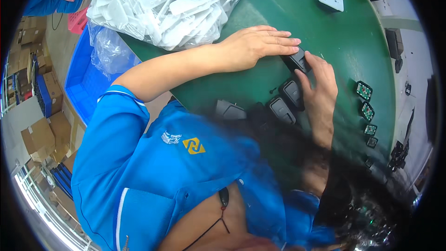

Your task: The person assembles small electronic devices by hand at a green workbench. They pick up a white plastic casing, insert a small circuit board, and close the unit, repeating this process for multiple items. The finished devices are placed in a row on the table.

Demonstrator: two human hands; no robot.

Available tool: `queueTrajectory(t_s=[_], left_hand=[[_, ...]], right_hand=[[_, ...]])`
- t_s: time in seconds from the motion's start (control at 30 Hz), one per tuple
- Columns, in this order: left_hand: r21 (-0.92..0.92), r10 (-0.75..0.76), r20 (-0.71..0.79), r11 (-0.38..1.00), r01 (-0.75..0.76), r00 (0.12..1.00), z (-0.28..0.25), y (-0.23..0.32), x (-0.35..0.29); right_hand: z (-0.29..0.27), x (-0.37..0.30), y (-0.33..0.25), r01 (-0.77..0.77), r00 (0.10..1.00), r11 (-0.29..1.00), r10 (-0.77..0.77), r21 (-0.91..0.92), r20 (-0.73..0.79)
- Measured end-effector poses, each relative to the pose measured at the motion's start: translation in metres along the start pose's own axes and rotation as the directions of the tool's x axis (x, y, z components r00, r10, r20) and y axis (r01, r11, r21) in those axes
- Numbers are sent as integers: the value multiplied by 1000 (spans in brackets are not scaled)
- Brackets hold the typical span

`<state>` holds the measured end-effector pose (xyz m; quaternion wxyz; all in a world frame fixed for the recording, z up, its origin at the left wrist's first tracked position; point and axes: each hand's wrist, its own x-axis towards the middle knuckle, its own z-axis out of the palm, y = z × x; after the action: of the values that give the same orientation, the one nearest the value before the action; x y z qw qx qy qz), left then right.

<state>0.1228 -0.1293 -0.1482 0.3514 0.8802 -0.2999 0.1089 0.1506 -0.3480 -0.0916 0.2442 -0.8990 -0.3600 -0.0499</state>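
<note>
A small black plastic case [297, 60] is between my two hands over the green table. My left hand [253, 49] reaches across from the left, its fingers laid close together over the case's far end; its thumb is hidden. My right hand [321, 81] is closed on the near right side of the case, thumb and fingers gripping its edge. Close to my right thumb lie more black cases, one upright oval [291, 94] and another [281, 109] beside it. A dark grey case [230, 110] lies nearer my body. Dark hair blurs part of this area.
A clear bag of white plastic covers [162, 9] fills the far left. One white cover [330, 0] lies far right on the green table [260, 9]. Several small cases with green circuit boards [364, 91] line the right edge. Left of the table stands a blue bin [79, 81].
</note>
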Motion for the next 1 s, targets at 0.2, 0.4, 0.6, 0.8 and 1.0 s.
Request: queueTrajectory(t_s=[0.2,0.4,0.6,0.8,1.0], left_hand=[[283,-26,57,959,9,998,-9,8,-8],[344,19,92,938,-50,996,-15,12,-5],[342,70,-66,939,-43,995,8,12,-2],[310,194,-121,939,-149,974,13,7,27],[347,198,-33,922,-174,980,4,8,29]], right_hand=[[14,3,-2,161,987,950,-149,-269,64],[-6,12,-7,60,990,987,-41,-146,134],[4,7,8,-29,999,995,26,94,38],[-6,21,28,-213,973,884,153,416,174],[-4,18,32,-250,965,878,191,409,180]])
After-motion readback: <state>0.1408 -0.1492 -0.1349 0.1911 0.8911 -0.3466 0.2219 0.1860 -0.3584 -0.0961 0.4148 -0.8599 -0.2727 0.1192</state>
